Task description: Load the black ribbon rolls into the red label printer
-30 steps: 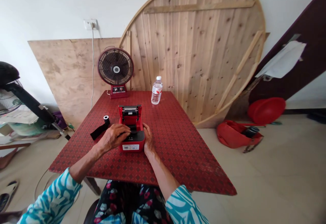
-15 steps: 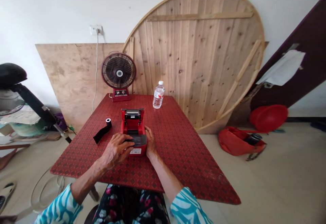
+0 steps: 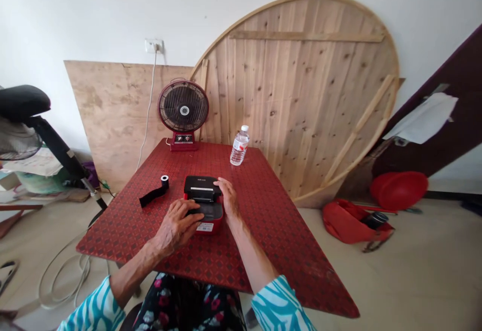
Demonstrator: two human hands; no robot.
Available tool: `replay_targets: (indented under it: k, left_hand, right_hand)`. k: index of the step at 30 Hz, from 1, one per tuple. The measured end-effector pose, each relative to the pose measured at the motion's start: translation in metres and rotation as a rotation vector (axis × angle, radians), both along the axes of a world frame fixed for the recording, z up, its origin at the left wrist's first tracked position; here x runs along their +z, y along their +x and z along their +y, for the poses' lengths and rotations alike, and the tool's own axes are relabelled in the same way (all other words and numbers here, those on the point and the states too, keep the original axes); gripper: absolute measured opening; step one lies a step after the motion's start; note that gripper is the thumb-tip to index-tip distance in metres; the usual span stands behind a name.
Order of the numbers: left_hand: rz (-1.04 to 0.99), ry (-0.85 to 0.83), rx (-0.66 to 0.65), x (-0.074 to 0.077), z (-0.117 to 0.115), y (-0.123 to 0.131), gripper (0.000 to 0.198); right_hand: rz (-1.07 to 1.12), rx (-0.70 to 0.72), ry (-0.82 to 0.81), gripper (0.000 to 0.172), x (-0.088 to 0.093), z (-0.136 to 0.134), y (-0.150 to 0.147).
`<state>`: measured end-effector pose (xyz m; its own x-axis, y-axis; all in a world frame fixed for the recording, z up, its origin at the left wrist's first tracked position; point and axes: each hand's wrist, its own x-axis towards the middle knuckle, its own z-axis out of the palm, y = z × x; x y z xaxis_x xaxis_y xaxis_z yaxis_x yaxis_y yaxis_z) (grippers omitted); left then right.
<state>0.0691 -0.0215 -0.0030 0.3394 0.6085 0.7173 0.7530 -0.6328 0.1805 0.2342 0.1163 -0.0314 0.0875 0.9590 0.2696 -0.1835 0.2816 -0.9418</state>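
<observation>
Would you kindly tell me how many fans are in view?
2: the red fan on the table, and the black fan, cut off by the picture's left edge. No others show.

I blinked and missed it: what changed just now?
The lid of the red device has swung down toward the person; the right hand has moved from the device's side to the lid. The left hand stays on the device; bottle and fan haven't moved.

I see broad bare room on the red, dark-patterned tabletop [image 3: 282, 240] right of the person's right hand [image 3: 229, 200]. The boxy red-and-black device [image 3: 211, 211] blocks the near middle; a small black roll with a trailing strip [image 3: 154, 195] interrupts the left. Farther back, a gap opens between a dark-red round fan [image 3: 184, 111] and a clear plastic bottle [image 3: 239, 147].
</observation>
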Motion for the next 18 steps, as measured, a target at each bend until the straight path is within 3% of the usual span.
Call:
replay_targets:
  k: [5, 11, 18]
  left_hand:
    - [-0.035, -0.030, -0.004, -0.002, -0.002, -0.003, 0.022]
    - [-0.090, -0.169, 0.150, -0.009, 0.006, -0.019, 0.061]
    - [0.025, -0.154, 0.217, -0.018, 0.009, -0.024, 0.064]
  right_hand:
    - [0.121, 0.072, -0.149, 0.031, -0.012, -0.023, 0.002]
    - [0.169, 0.113, -0.198, 0.037, -0.007, -0.024, -0.001]
    - [0.148, 0.119, -0.188, 0.043, -0.005, -0.030, 0.000]
